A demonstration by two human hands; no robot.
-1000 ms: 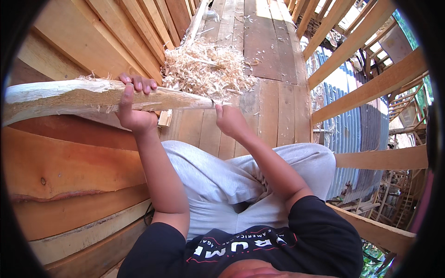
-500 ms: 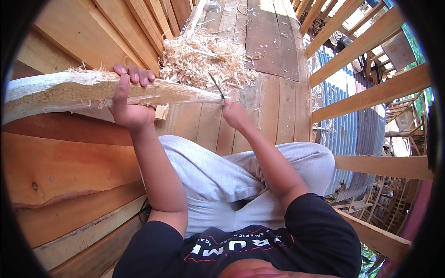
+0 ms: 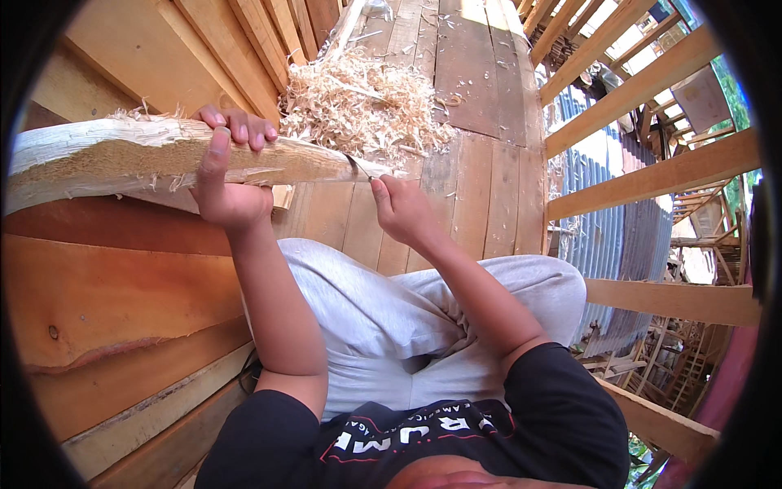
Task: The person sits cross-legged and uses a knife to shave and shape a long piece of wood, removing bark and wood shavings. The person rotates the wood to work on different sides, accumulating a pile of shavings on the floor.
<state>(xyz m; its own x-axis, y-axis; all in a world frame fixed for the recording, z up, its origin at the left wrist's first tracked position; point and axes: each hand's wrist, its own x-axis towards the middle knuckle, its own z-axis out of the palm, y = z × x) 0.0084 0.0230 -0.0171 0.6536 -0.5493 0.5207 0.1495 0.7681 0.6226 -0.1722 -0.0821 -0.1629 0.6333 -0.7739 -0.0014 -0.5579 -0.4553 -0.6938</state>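
A long pale piece of wood (image 3: 309,161), rough and splintered on top, runs from the far left and tapers to a tip at the middle. My left hand (image 3: 232,167) is closed round its middle, thumb on the near side and fingers over the far side. A thin dark blade, seemingly a knife (image 3: 356,167), lies across the wood near its tapered end. Its handle is hidden inside my right hand (image 3: 401,213), which is closed on it just to the right and near side of the wood.
Curled wood shavings (image 3: 358,102) lie heaped on the plank floor (image 3: 468,191) beyond the wood. Stacked boards (image 3: 130,293) stand along the left. A slatted wooden railing (image 3: 652,175) closes the right side, with corrugated metal sheets (image 3: 599,220) behind it.
My right hand has moved a little left with the knife, so the blade has shifted from the wood's tip to farther up the taper. My left hand keeps its hold.
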